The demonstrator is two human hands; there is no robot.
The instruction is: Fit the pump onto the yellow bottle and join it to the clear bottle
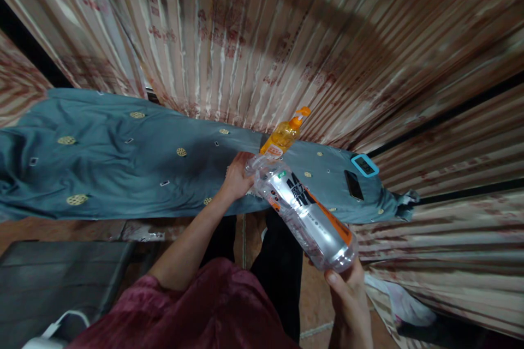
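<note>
My right hand (347, 297) grips the base of a large clear plastic bottle (305, 210) with a silver, black and orange label, held tilted with its neck pointing away from me. My left hand (237, 177) is closed around the neck end of that bottle, fingers curled at the cap. Just beyond it an orange bottle (284, 135) with an orange cap leans on a surface covered by a blue-grey cloth (123, 163) with gold dots.
A black phone (353, 185) and a small device in a blue frame (364, 165) lie on the cloth at the right. Striped pinkish curtains (286, 32) hang behind. A dark box (53, 278) sits at the lower left. White plastic (405, 305) lies on the floor at the right.
</note>
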